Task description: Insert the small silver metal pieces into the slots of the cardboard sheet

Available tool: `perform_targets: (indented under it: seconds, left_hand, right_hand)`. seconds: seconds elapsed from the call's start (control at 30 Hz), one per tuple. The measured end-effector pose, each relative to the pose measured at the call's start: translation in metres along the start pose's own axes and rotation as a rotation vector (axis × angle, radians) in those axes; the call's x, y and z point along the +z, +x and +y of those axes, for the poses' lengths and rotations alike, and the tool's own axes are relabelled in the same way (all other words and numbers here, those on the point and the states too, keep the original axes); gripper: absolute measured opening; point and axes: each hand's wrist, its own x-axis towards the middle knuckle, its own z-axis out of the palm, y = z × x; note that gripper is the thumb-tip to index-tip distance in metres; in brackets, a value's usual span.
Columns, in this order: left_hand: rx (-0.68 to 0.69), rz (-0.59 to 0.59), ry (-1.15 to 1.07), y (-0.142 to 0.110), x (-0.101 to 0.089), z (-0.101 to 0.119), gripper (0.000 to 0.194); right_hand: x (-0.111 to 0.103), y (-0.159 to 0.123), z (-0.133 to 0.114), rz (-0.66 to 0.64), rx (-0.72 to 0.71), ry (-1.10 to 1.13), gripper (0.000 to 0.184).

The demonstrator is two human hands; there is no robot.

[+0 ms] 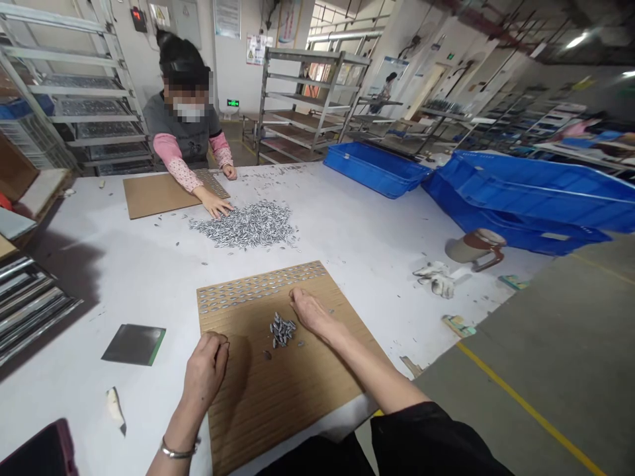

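Brown ridged rectangular board (pixel 307 390) on white-topped table (pixel 367 244). Small shiny grey almond-shaped pieces (pixel 282 329) heaped loosely mid-board, between hands; more in neat rows (pixel 248 289) along far edge. Right hand (pixel 313 313) near rows, fingertips drawn together; left hand (pixel 204 369) loosely curled at board's left edge. From here, cannot tell whether either grips anything. Opposite, co-worker's hand (pixel 212 201) at larger grey pile (pixel 253 226).

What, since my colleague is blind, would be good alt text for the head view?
A person's left hand and right hand are at a brown board, either side of a small pile of grey pieces, with rows of pieces along the board's far edge. Across the white table, a co-worker's hand is at a larger heap; blue bins stand at right.
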Motion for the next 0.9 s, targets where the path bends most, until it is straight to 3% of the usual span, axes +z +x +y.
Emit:
perform_targets:
  seconds: [0.17, 0.3, 0.43, 0.53, 0.6, 0.7, 0.9]
  left_hand:
    - [0.0, -0.005, 0.004, -0.001, 0.001, -0.002, 0.015]
    - [0.002, -0.004, 0.019, 0.0, 0.0, -0.001, 0.015]
    - [0.006, 0.007, 0.02, 0.001, 0.0, 0.0, 0.014]
    - [0.01, 0.007, 0.017, 0.001, -0.001, -0.001, 0.014]
    - [0.013, 0.008, 0.016, 0.001, -0.001, -0.001, 0.015]
    - [0.012, 0.01, 0.013, 0.002, -0.001, -0.001, 0.015]
    - [0.003, 0.002, 0.004, 0.002, 0.0, -0.001, 0.017]
  right_hand:
    - [-0.002, -0.009, -0.002, 0.03, 0.003, -0.025, 0.012]
    - [-0.007, -0.008, 0.004, 0.108, -0.014, 0.113, 0.016]
    - [0.0, 0.013, 0.01, 0.215, -0.012, 0.513, 0.018]
    - [0.015, 0.034, 0.013, 0.184, 0.113, 0.922, 0.021]
    - [0.025, 0.044, 0.014, 0.189, 0.182, 1.062, 0.026]
    - [0.033, 0.053, 0.016, 0.181, 0.221, 1.057, 0.025]
    - [0.032, 0.057, 0.014, 0.252, 0.163, 0.775, 0.017]
